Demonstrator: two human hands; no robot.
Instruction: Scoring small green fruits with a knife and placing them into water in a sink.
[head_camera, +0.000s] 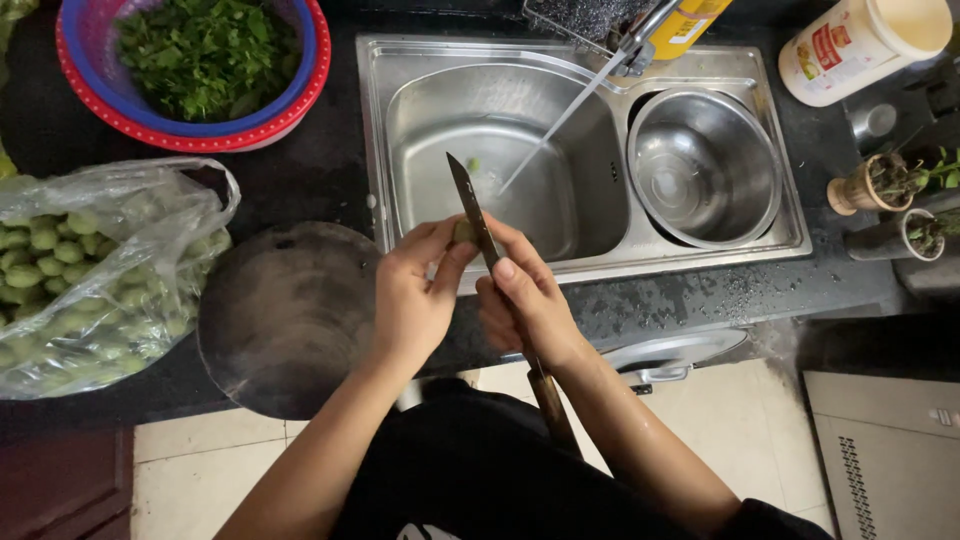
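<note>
Clear plastic bag of small green fruits (90, 280) far left on counter. Left hand (415, 300) fingers pinched on small green fruit (463, 232), mostly hidden, possibly round. Right hand (525, 300) clamped around wooden-handled knife (472, 205), blade touching fruit, above steel sink (500, 150).

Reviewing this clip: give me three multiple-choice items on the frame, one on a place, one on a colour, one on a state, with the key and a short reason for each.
1. Where does the steel bowl sit?
A. In the sink's right basin
B. On the round board
C. On the floor

2. What colour is the basket holding the chopped greens?
A. Yellow over green
B. Blue inside a red one
C. White

3. What is the tap doing?
A. Shut off
B. Covered by a cloth
C. Running water into the left basin

Key: 1 A, it fills the right side of the sink. 2 B, a blue rim nests in the red basket. 3 C, a stream slants down to the basin while the left hand and right hand work with the knife.
</note>
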